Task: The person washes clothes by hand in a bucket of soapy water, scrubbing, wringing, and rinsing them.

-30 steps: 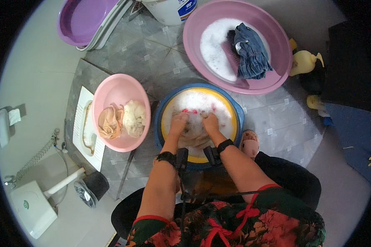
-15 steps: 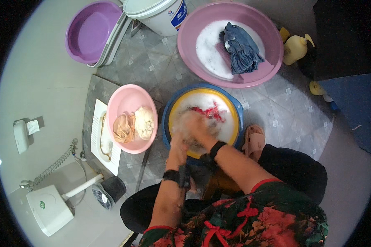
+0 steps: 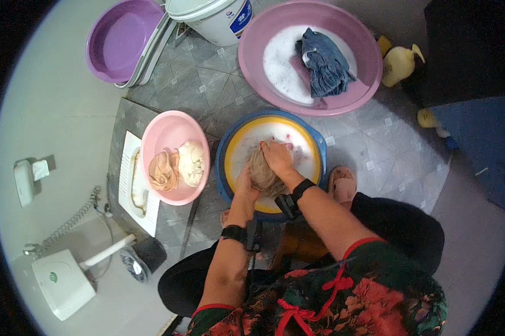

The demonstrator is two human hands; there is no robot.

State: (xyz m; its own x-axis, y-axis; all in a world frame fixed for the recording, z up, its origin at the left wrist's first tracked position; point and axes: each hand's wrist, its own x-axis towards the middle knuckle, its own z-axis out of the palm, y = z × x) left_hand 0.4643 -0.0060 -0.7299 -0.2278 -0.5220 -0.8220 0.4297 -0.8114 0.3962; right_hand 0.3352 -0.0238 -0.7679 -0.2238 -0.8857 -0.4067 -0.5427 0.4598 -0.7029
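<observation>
In a yellow-rimmed basin (image 3: 234, 197) with a blue outer rim, a wet, bunched greyish-brown cloth (image 3: 259, 175) is gripped between both hands. My right hand (image 3: 276, 158) wraps over its upper right part, fingers curled round it. From the lower left, my left hand (image 3: 246, 182) closes on its side; some of those fingers are hidden by the cloth. White suds (image 3: 304, 168) fill the basin around it. Bits of red fabric (image 3: 289, 145) show through the foam just beyond my right hand.
A pink basin (image 3: 151, 123) with beige and cream cloths stands left, beside a squat toilet (image 3: 123, 193). Far ahead, a larger pink basin (image 3: 370, 61) holds suds and a denim garment (image 3: 325, 64). A white bucket (image 3: 216, 28), purple basin (image 3: 115, 45) and pump bottle (image 3: 398, 66) stand around.
The blurred hands are now sharper, with the greyish-brown cloth plainly visible between them. The red fabric has mostly sunk from sight in the foam.
</observation>
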